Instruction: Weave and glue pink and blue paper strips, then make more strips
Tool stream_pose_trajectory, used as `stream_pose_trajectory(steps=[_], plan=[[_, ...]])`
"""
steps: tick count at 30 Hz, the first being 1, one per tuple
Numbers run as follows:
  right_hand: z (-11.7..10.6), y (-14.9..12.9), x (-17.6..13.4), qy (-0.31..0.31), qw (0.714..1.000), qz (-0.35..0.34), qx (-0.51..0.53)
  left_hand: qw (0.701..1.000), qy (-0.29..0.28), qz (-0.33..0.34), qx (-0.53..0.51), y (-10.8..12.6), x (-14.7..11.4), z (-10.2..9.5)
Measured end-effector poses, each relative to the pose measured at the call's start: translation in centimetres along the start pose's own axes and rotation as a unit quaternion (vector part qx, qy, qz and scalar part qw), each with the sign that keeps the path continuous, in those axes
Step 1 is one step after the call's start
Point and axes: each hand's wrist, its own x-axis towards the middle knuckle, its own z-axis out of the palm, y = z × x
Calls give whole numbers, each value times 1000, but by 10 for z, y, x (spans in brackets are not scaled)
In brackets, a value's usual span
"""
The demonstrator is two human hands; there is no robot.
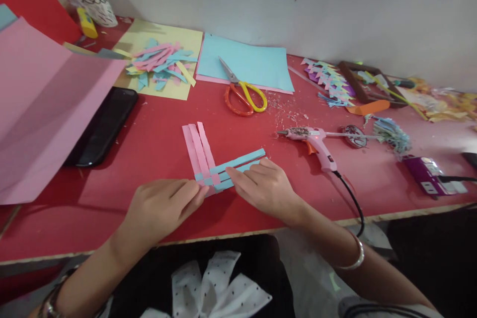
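Pink paper strips [200, 148] and blue paper strips [242, 160] cross each other in a small woven corner on the red table. The pink ones point away from me, the blue ones to the right. My left hand [160, 206] is closed, its thumb and fingers pinching the woven corner at the lower left. My right hand [264, 189] is closed over the blue strips, with its thumb on them just right of the weave. The fingers hide part of the strips' lower edge.
Scissors [238, 82] lie behind the weave by blue sheets [257, 62]. Cut strips [160, 62] are heaped on yellow paper. A pink glue gun [313, 141] with a black cord lies right. A black phone [104, 126] sits under a pink sheet [48, 99] at left.
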Motion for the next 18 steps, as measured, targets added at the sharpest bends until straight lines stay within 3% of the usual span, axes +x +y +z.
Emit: stream_pose_trajectory(steps=[6, 13, 18], plan=[[-1, 0, 0, -14, 1000, -11, 12, 999, -12, -11, 37, -3, 0, 3], [1, -5, 3, -49, 998, -11, 25, 989, -89, -119, 22, -5, -2, 12], [3, -7, 4, -76, 997, 1, 31, 978, -140, -152, 13, -7, -8, 20]])
